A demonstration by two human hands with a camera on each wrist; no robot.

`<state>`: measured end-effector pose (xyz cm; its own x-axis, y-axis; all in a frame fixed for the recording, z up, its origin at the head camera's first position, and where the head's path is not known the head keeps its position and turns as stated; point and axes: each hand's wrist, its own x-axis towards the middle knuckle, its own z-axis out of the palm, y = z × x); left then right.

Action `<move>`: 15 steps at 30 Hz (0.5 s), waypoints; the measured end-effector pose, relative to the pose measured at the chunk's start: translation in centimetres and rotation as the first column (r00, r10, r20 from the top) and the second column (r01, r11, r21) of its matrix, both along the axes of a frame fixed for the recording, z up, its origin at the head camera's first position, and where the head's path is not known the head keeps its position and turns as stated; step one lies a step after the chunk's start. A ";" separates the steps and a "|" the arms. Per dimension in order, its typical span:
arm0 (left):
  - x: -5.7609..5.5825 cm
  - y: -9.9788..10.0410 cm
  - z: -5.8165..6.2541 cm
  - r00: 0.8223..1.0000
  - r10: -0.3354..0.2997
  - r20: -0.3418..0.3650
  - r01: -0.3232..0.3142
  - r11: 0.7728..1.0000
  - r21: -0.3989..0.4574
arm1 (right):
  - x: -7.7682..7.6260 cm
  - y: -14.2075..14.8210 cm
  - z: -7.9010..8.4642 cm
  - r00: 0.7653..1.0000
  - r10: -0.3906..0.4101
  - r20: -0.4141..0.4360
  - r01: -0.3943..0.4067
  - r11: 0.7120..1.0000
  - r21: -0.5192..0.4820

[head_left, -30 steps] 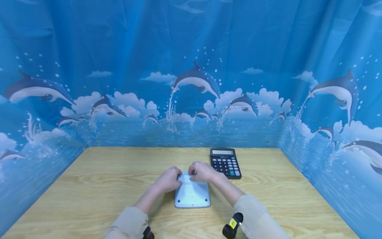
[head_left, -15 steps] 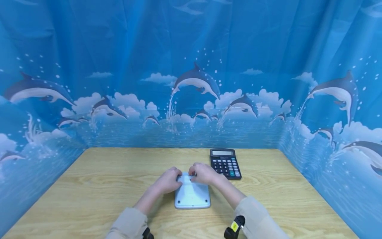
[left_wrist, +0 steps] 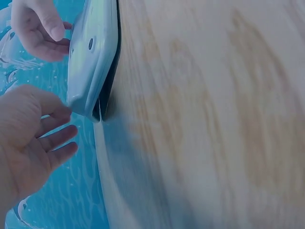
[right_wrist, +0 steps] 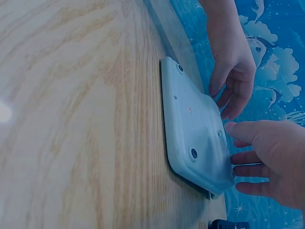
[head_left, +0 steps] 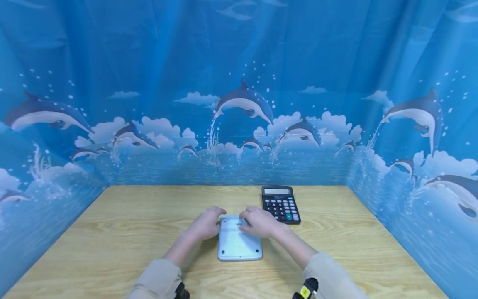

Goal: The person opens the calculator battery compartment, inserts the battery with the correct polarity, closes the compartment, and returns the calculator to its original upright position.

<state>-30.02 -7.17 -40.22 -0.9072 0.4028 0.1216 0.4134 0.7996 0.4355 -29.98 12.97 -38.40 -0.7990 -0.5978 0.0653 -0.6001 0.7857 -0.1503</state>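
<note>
A white, flat, calculator-like device (head_left: pixel 240 244) lies underside up on the table, with dark round feet (right_wrist: pixel 194 153) at its corners and a small battery compartment area near its far end. At its far left corner is my left hand (head_left: pixel 204 224), fingers loosely bent; in the left wrist view its index fingertip is at or touching the device's corner. My right hand (head_left: pixel 262 223) hovers at the far right end with thumb over the underside. In the right wrist view its fingers (right_wrist: pixel 252 171) are extended beside the edge. Neither hand visibly grips the device.
A black calculator (head_left: pixel 281 203) lies face up just behind and right of my right hand. The wooden table (head_left: pixel 130 236) ends at a blue dolphin-print curtain (head_left: pixel 179 158) at the back and both sides.
Both hands have loosened from the device's far end and drawn slightly apart, the left leftward and the right rightward. The device stays put, and its far end shows more.
</note>
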 end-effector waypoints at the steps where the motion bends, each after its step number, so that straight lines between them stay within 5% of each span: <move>1: 0.0 0.0 0.0 1.000 -0.011 -0.003 0.011 1.000 -0.006 | 0.2 0.1 0.0 1.000 -0.004 -0.003 0.004 1.000 0.002; 9: 0.0 -0.1 -0.3 0.996 -0.074 -0.050 0.068 0.991 -0.116 | 1.1 1.2 -0.1 0.995 0.009 -0.104 -0.006 1.000 0.025; 15: 0.0 -0.1 -0.2 0.996 -0.072 -0.048 0.063 0.982 -0.179 | 2.1 1.2 0.1 0.996 -0.045 -0.078 0.049 0.998 0.050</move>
